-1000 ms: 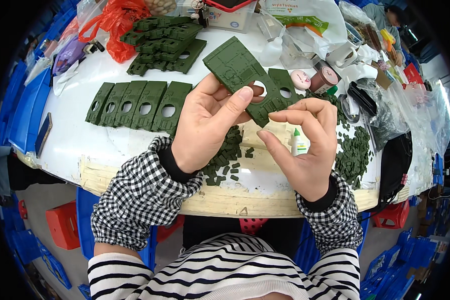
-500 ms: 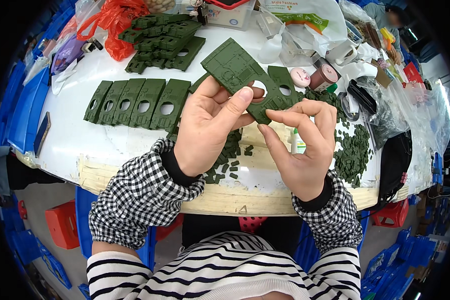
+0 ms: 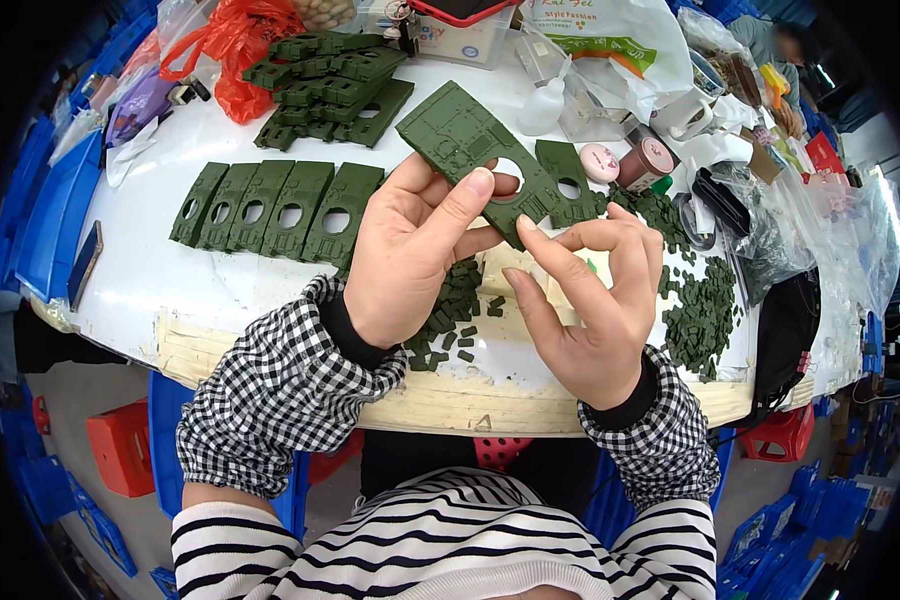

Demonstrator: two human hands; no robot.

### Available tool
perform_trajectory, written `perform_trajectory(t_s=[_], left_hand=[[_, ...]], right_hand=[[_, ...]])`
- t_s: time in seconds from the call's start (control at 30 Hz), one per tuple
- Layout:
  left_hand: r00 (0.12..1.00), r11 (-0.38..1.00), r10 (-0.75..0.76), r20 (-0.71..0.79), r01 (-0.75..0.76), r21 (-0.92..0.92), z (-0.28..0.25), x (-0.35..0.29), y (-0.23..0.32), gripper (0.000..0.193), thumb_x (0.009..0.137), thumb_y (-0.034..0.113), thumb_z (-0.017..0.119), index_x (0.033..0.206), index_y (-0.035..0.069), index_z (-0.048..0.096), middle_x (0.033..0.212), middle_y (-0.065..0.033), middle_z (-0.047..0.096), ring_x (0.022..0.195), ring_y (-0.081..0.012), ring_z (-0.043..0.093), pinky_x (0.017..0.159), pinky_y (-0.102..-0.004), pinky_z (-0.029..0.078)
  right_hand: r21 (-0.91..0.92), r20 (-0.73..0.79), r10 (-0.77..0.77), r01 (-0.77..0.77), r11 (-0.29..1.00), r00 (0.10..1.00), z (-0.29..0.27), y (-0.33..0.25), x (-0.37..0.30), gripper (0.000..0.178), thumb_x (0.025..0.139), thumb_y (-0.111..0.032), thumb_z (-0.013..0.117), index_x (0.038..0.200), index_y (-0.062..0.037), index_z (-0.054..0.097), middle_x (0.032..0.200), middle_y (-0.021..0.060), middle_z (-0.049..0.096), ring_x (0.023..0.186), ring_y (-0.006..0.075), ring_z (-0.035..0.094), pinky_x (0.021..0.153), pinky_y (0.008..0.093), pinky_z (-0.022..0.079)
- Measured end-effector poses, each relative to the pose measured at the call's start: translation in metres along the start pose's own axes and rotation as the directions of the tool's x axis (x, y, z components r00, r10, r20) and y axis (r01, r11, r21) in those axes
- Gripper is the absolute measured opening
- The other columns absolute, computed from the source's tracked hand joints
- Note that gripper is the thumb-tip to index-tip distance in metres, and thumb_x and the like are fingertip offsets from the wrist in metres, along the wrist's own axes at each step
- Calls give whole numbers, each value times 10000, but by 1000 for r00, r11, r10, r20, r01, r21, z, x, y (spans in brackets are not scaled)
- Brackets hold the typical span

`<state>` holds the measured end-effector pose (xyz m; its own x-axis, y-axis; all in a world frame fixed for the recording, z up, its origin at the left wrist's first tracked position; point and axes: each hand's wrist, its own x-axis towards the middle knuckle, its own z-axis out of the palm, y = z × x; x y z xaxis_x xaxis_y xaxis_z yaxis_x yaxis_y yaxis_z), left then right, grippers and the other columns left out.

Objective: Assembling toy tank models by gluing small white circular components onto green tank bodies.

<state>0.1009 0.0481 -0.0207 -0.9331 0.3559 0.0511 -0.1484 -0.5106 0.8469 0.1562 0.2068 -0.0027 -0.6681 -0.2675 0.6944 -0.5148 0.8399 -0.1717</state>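
A dark green moulded plastic model plate (image 3: pixel 460 130), with panel detail and a round hole, is tilted in my left hand (image 3: pixel 410 245). The thumb lies on its face, and the other fingers go behind it and show through the hole. My right hand (image 3: pixel 600 290) is at the plate's lower corner. Its index fingertip appears to touch that corner, while the thumb is spread away below. Behind the held piece lies a similar green plate (image 3: pixel 567 165). Small green plastic pieces (image 3: pixel 455 310) are scattered on the table between my wrists.
A row of matching green plates (image 3: pixel 270 210) lies to the left, with a stack of them (image 3: pixel 340 90) behind. Loose green parts (image 3: pixel 705 315) form a pile at the right. A squeeze bottle (image 3: pixel 543 105), a round pink-lidded jar (image 3: pixel 647 155) and clear bags (image 3: pixel 775 225) stand farther back.
My right thumb has moved down, widening its gap from the index finger. The right hand has shifted slightly left and down. My left hand still holds the plate, almost in place.
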Motion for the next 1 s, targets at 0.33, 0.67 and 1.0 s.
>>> perform_trajectory(t_s=[0.33,0.67,1.0], left_hand=[[975,994,-109,193,103,41,-7,5,13,340,955,216,502,1238,28,489,1097,-75,596,992,-112,588,773,-248,540],[765,906,-420,489,322,275,-13,4,22,421,910,244,559,1239,-9,489,1010,-88,634,847,-111,624,728,-230,505],[871,576,204,446,-476,665,-2,-11,29,720,676,193,821,1240,-23,430,1119,-115,458,926,-187,571,690,-290,566]], right_hand=[[488,10,346,-306,818,938,-13,13,3,326,886,-154,593,1149,36,567,842,60,525,725,132,475,662,256,408],[746,521,483,-651,143,704,-14,20,11,277,925,-157,576,1109,51,573,782,28,635,606,58,540,571,188,436],[794,360,583,-567,218,728,-10,17,10,217,914,-134,592,1062,21,556,786,34,636,586,63,553,546,186,430]])
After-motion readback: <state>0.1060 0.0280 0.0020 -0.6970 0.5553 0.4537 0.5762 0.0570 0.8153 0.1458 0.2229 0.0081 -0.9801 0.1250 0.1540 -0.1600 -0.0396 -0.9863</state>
